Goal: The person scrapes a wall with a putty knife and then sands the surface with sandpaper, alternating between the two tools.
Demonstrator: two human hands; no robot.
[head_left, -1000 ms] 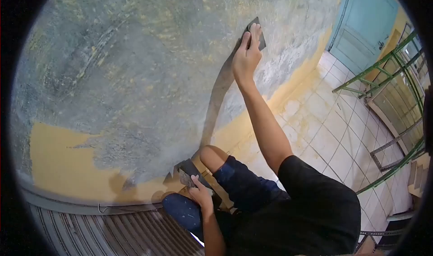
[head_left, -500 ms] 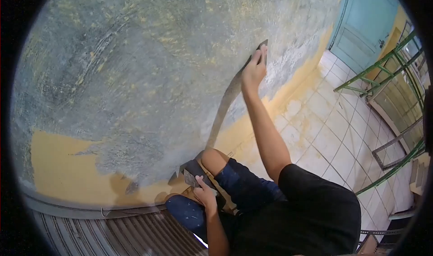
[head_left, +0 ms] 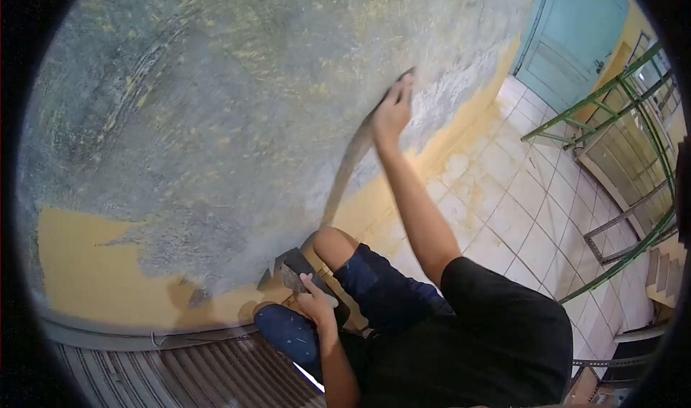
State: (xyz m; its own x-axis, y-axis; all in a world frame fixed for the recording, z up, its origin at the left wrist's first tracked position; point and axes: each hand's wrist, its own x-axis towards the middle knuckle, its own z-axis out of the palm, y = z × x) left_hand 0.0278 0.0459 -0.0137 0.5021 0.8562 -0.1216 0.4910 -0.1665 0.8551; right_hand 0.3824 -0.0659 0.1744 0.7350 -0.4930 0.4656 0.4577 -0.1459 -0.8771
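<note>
My right hand (head_left: 392, 116) is raised against the patchy grey and yellow wall (head_left: 237, 120), arm stretched out. Its fingers close round a dark, thin-bladed putty knife (head_left: 411, 70), whose edge lies at the wall surface; most of the tool is hidden by the hand. Low down by my knees, my left hand (head_left: 317, 307) grips a second putty knife (head_left: 292, 278) with a broad grey, smeared blade and a pale handle end. A dark flat shape, partly shadow, shows just behind that blade.
Bare yellow paint (head_left: 79, 257) shows at the wall's lower left. Below it is a brown ribbed shutter (head_left: 187, 375). White floor tiles (head_left: 522, 199) stretch right, towards a green metal frame (head_left: 612, 102) and a light blue door (head_left: 576, 34).
My right hand with its putty knife has shifted slightly left in view, and the blade shows less. The whole view has moved a little; my left hand keeps its grip.
</note>
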